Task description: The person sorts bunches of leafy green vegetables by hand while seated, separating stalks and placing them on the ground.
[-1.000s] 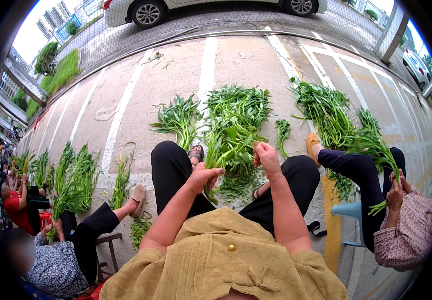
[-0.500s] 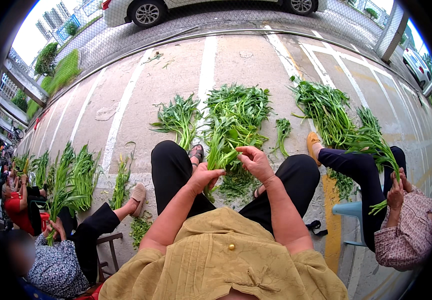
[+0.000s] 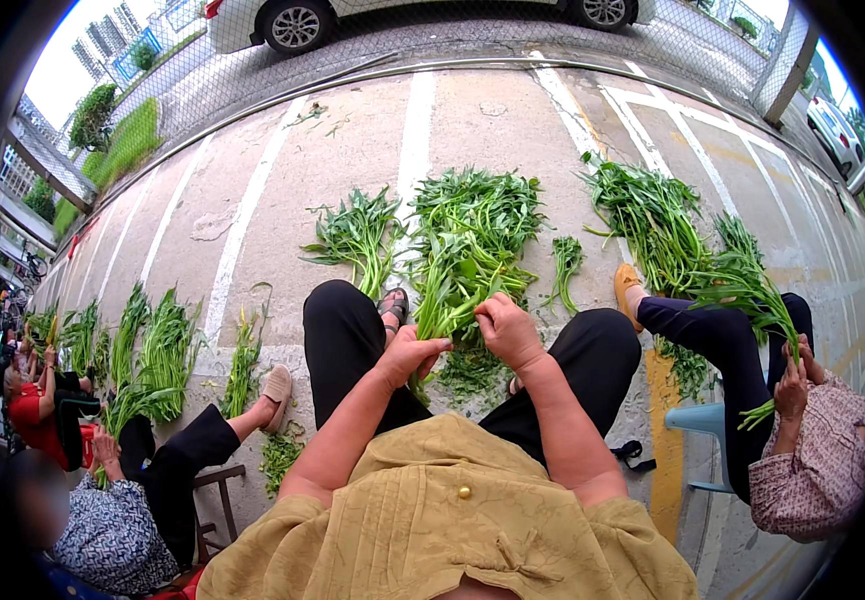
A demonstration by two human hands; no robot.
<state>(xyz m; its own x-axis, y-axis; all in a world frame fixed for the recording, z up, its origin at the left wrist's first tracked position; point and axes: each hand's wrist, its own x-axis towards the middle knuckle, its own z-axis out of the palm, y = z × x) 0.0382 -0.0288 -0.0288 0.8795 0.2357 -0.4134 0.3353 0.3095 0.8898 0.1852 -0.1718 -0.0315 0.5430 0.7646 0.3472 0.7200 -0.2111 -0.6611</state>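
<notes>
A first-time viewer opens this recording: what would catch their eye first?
Probably the large heap of leafy greens at the centre, with the left hand gripping a bunch just below it and the right hand close by. Next, the white car along the top edge and a seated co-worker at far right.

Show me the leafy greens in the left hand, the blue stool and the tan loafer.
Held leafy greens (image 3: 437,315), head view, on the stems.
Blue stool (image 3: 696,418), head view, on the seat.
Tan loafer (image 3: 624,289), head view, on the upper.
</notes>
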